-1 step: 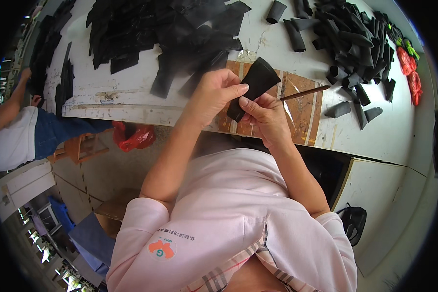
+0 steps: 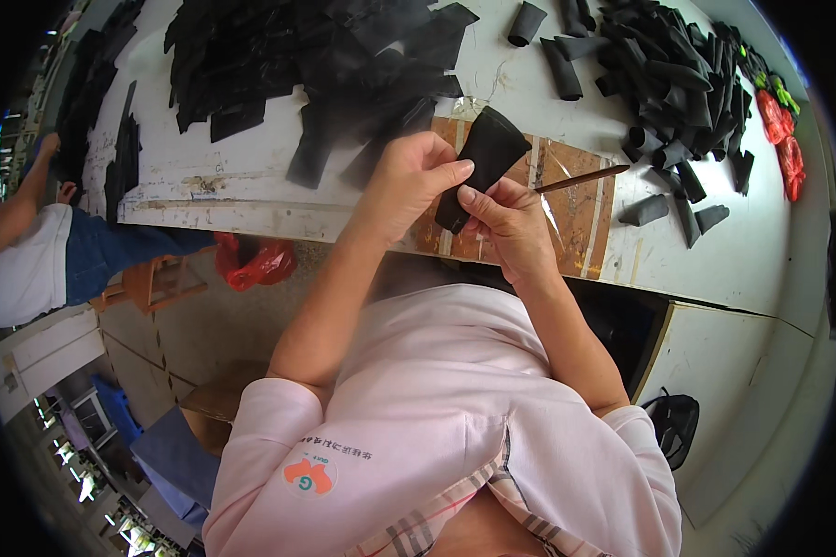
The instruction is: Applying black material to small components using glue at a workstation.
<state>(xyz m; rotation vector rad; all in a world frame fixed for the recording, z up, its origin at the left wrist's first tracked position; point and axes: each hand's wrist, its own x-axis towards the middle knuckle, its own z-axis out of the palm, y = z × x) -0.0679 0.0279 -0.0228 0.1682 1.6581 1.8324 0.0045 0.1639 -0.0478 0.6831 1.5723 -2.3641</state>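
Observation:
Above the table's near edge, a black piece of sheet material (image 2: 489, 153), wider at its upper end, is held between my two hands. My left hand (image 2: 416, 181) pinches its left side, thumb pressed on top. Lower down on the right, my right hand (image 2: 509, 223) grips it between thumb and fingers. A thin brown stick (image 2: 581, 178) with a dark tip juts out rightward from my right hand; the end inside the hand is hidden. Beneath the hands lies a brown board (image 2: 581, 218) with pale tape strips.
Flat black pieces (image 2: 241, 60) are heaped at the far left. Rolled black pieces (image 2: 669, 70) pile up at the far right, beside red plastic bags (image 2: 782, 139). Another person (image 2: 28, 241) works at the left, near a red bag (image 2: 255, 262) below the table (image 2: 204, 200).
The black piece's wide upper end has shifted very slightly. Both hands keep their hold in nearly the same place.

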